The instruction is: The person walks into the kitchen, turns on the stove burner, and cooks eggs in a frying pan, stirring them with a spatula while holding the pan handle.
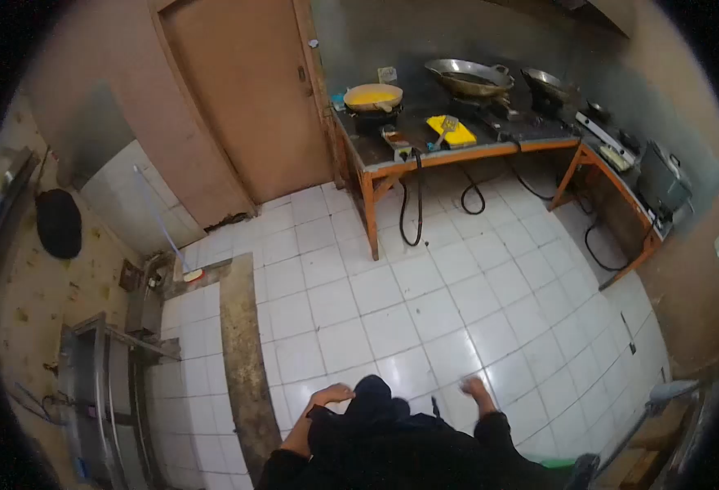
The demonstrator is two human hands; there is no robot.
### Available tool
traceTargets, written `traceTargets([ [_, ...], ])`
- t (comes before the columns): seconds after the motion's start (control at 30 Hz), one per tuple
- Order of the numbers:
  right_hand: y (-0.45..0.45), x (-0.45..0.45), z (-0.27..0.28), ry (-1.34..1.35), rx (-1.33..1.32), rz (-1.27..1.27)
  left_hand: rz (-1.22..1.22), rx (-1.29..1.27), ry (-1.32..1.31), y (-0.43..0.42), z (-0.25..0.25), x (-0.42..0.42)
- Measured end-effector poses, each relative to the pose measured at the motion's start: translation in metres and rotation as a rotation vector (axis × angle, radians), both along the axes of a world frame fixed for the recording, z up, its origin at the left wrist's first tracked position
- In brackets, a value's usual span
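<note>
My left hand (pixel 335 394) is low in the view, against the dark clothing (pixel 371 396) at my front. Its fingers look curled in, and nothing shows in them. Out over the white floor tiles, my right hand (pixel 475 387) hangs apart from everything. It is small and a little blurred, its fingers look bent inward, and I see no object in it. Ahead stands a dark-topped cooking table (pixel 478 152) with orange legs. On it are a pan with yellow contents (pixel 373 98), a large wok (pixel 469 79) and a spatula (pixel 447 127) on a yellow packet (pixel 460 131).
Black hoses (pixel 412 220) hang below the table. At the right are a second wok (pixel 545 84) and a large grey pot (pixel 663 180). A brown door (pixel 241 98) is closed. At the left are a long-handled brush (pixel 163 216), a bare floor strip (pixel 245 351) and a metal rack (pixel 102 384).
</note>
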State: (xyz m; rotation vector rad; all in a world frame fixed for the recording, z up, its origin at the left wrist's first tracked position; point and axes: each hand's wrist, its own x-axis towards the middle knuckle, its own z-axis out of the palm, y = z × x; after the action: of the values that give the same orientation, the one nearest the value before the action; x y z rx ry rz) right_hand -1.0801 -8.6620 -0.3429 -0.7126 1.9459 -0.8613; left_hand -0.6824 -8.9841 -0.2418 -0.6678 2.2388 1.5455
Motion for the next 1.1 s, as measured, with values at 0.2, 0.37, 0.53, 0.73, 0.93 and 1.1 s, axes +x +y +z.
traceTargets([
  [0.2, -0.508, -0.154, 0.201, -0.666, -0.542, -0.082, 0.283, 0.566, 0.146, -0.143, 0.203, -0.128],
  [0.37, -0.721, -0.265, 0.213, -1.033, -0.62, -0.348, -0.107, 0.765, 0.526, -0.308, 0.254, -0.248],
  [0.53, -0.806, -0.332, 0.168, -1.486, -0.862, -0.44, -0.423, 0.738, 0.61, -0.457, 0.302, -0.297],
  [0.73, -0.825, -0.336, 0.211, -1.547, -0.688, -0.566, -0.448, 0.547, 0.815, -0.573, 0.372, -0.315],
  [0.93, -0.825, -0.347, 0.182, -1.501, -0.73, -0.556, -0.444, 0.27, 0.632, -0.594, 0.445, -0.321],
  [1.1, -0.826, -0.361, 0.174, -0.155, -0.643, -0.307, 0.681, -1.188, 1.513, -0.58, 0.501, -0.248],
])
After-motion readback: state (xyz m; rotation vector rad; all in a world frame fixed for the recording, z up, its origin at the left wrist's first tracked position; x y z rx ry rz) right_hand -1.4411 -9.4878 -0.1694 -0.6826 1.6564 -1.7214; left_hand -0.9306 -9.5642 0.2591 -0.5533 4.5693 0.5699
